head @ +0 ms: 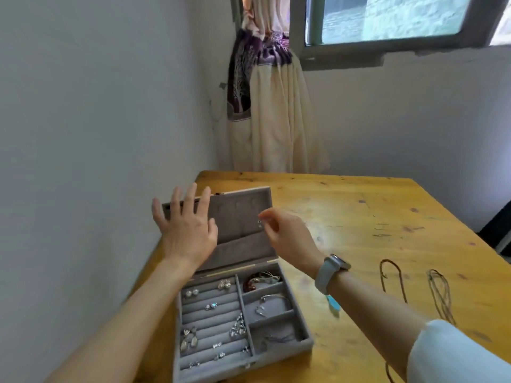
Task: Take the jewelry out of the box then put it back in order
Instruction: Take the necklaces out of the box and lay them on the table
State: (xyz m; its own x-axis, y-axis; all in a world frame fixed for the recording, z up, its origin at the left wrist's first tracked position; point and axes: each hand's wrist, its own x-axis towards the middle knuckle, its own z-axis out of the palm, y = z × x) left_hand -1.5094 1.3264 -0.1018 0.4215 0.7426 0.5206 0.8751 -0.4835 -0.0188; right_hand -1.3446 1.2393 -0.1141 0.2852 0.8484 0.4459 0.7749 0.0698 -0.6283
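Two bare hands hover over an open grey jewelry box (279,352) that sits on the near left part of a yellow wooden table (373,217). The left hand (186,230) is spread flat with its fingers straight and wide apart, lying against the inner face of the raised lid (243,225), which stands nearly upright behind the tray. The right hand (287,236) is in front of the lid's right half with its fingers curled inward and thumb and forefinger brought close together; the picture is blurred there, so I cannot tell whether they pinch anything. A pale blue-grey watch (330,272) circles the right wrist, and a white sleeve (456,355) covers that forearm lower down. Inside the box, the left section is a bank of padded rolls holding rings and earrings (237,326), spread over several rows. The right section is split into compartments: the far one holds a brown bracelet (255,280), the next a thin silver bangle (276,298), and the near one a fine chain too blurred to describe. On the bare table to the right of the box lie two looped necklaces (392,280), well apart from it, and a small turquoise piece (333,304) rests just under the right wrist. A cream curtain (279,120) hangs in the corner beside a window (387,20).
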